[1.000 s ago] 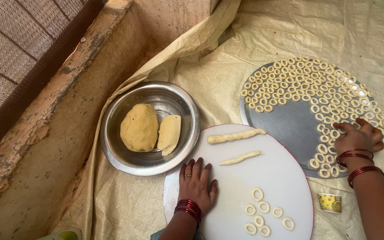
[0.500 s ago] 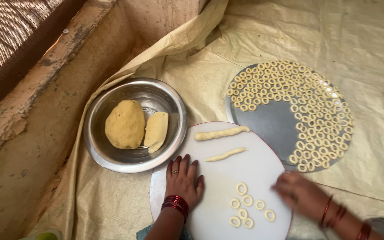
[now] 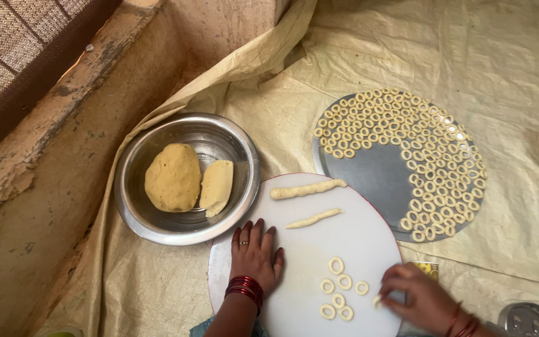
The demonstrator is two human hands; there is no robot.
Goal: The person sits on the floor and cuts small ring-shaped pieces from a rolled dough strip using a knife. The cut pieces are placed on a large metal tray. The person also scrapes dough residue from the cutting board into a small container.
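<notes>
Two hands, two dough lumps (image 3: 173,177) in one steel bowl (image 3: 133,206), two dough ropes (image 3: 307,189) and six rings (image 3: 336,265) lay on one white board (image 3: 357,240); one tray (image 3: 369,181) held rings beyond counting.

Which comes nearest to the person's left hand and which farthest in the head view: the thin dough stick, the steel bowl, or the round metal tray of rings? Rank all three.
From the left hand, flat on the white board:
1. Thin dough stick, just up and to the right on the board.
2. Steel bowl, to the upper left, off the board.
3. Round metal tray, far upper right.
</notes>
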